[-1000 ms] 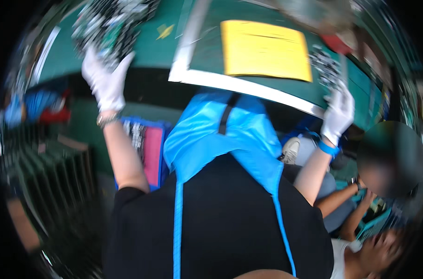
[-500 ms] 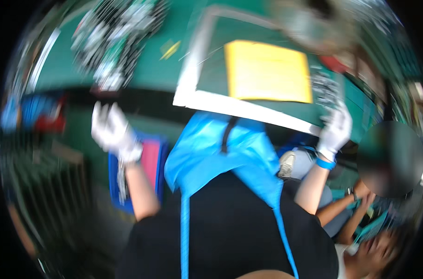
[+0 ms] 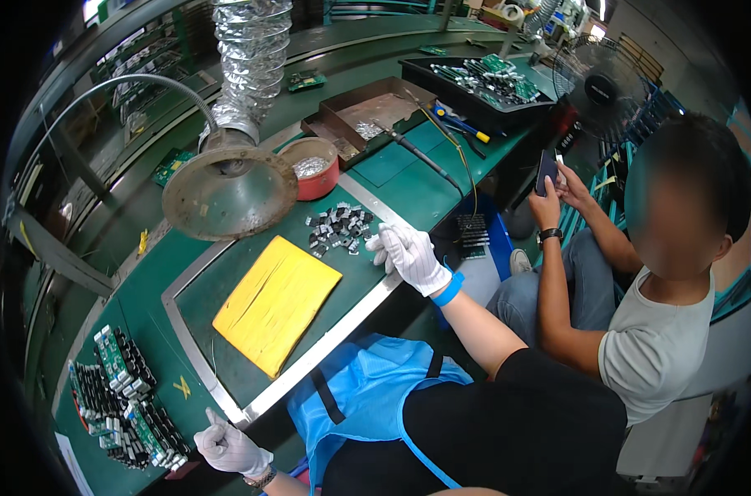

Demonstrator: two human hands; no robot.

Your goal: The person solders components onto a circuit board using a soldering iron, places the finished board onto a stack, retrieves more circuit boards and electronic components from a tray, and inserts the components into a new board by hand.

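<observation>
My left hand (image 3: 231, 449), in a white glove, is at the table's near edge, right of a stack of green circuit boards with black and silver parts (image 3: 126, 401). Its fingers are curled in; anything inside them is hidden. My right hand (image 3: 410, 258), gloved with a blue wristband, is over the metal strip frame's right corner. Its fingers are bent together beside a pile of small black and silver components (image 3: 339, 227); whether they pinch one I cannot make out. Between the hands, a yellow pad (image 3: 276, 306) with a worn, slit surface lies inside the metal strip frame (image 3: 322, 351).
A fume hood (image 3: 231, 194) on a foil duct hangs over the table. Behind the pile stand a red bowl (image 3: 316, 178) and a brown metal tray (image 3: 367, 107). A soldering iron (image 3: 417, 157) lies further right. A seated person (image 3: 665, 281) holds a phone at the right.
My view has swung up and to the right, bringing the hood, trays and seated person into sight. Both hands' fingers, spread before, are now drawn in; the right is nearer the component pile.
</observation>
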